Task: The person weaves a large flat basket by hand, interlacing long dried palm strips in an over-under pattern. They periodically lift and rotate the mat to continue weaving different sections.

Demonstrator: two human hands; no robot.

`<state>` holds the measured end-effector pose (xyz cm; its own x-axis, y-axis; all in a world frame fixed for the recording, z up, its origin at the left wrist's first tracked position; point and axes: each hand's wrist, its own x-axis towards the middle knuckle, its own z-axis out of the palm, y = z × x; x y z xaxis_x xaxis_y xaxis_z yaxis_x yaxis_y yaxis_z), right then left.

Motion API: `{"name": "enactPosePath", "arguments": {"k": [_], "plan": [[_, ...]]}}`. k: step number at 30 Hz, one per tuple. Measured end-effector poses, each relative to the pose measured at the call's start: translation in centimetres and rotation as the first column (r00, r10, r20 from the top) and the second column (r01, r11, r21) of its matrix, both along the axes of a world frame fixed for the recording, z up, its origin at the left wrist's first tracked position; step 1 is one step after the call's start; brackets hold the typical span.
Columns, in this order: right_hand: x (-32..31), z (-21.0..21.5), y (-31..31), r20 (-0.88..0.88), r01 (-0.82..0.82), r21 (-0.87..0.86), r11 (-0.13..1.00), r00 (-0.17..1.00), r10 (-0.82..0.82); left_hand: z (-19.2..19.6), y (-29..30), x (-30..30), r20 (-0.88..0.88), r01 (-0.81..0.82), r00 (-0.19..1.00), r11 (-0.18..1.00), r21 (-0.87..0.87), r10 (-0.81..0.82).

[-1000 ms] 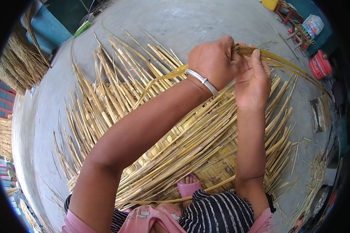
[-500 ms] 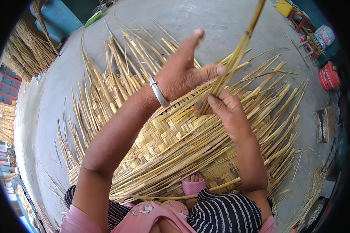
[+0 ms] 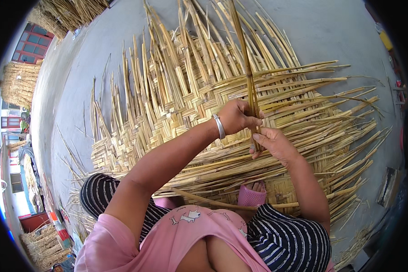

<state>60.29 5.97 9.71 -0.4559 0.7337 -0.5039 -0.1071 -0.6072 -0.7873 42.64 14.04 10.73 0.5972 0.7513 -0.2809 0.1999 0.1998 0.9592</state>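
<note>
A few long split reed strips (image 3: 249, 79) stand upright in front of me, their far ends reaching past the mat's middle. My left hand (image 3: 238, 117), with a silver bangle on its wrist, is closed around them. Just below and to the right, my right hand (image 3: 276, 144) pinches the same strips near their lower ends. Under both hands lies a large, partly woven reed mat (image 3: 179, 115) in a zigzag pattern. Loose reed ends (image 3: 303, 131) fan out from its far and right edges. My fingers hide part of the strips.
My foot in a pink slipper (image 3: 251, 196) rests on the mat's near part. Reed bundles (image 3: 20, 84) stand at the far left. A dark block (image 3: 389, 187) and scattered straw (image 3: 356, 242) lie on the grey floor (image 3: 337, 34) at right.
My left hand, stretched open beside the strips before, has closed around them. The strips stand more upright. My view has shifted, so the mat and surroundings sit differently.
</note>
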Motion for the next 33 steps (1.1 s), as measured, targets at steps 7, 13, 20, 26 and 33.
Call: {"name": "enactPosePath", "arguments": {"k": [7, 13, 20, 26, 33], "plan": [[-1.9, -2.9, -1.2, 0.113, -0.251, 0.010, 0.968, 0.962, 0.248, -0.6, 1.9, -5.2, -0.066, -0.024, 0.998, 0.981, -0.194, 0.012], [-2.9, -4.5, -1.1, 0.487, -0.472, 0.221, 0.853, 0.812, 0.323, -2.5, 1.0, -6.3, -0.152, -0.139, 0.981, 0.986, -0.097, 0.123], [-3.6, -5.3, -0.5, 0.526, -0.562, 0.104, 0.821, 0.731, 0.434, -0.8, 4.1, -9.6, -0.102, -0.210, 0.976, 0.947, -0.244, 0.191], [-6.8, -4.3, 0.8, 0.365, -0.500, -0.129, 0.857, 0.779, 0.510, -0.4, 5.9, -12.5, -0.182, -0.327, 0.931, 0.945, -0.022, 0.318], [-8.6, -5.6, 3.5, 0.381, -0.470, -0.143, 0.871, 0.786, 0.487, 2.3, 7.7, -13.7, -0.043, -0.312, 0.950, 0.948, -0.055, 0.310]]}}
